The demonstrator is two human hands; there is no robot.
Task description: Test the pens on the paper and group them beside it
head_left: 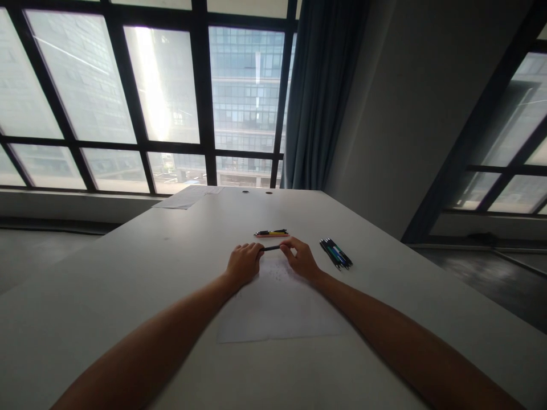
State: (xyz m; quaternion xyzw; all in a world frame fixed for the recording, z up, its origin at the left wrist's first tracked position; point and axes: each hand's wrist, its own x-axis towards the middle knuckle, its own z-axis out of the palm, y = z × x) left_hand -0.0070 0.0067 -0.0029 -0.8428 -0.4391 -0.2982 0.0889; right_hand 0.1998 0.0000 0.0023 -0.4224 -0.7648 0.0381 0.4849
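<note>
A dark pen lies level between my two hands, over the far edge of a white sheet of paper. My left hand is closed around its left end. At the right end, my right hand pinches it between thumb and fingers. Small marks show on the paper just below the pen. Just beyond my hands, a few pens in black, yellow and red lie side by side. To the right of my right hand rests a bundle of several dark pens, some with blue and green parts.
The long white table stretches away toward the windows. More paper sheets lie at its far left corner. Two round dark discs sit near the far edge. A blue curtain hangs behind, beside a grey wall.
</note>
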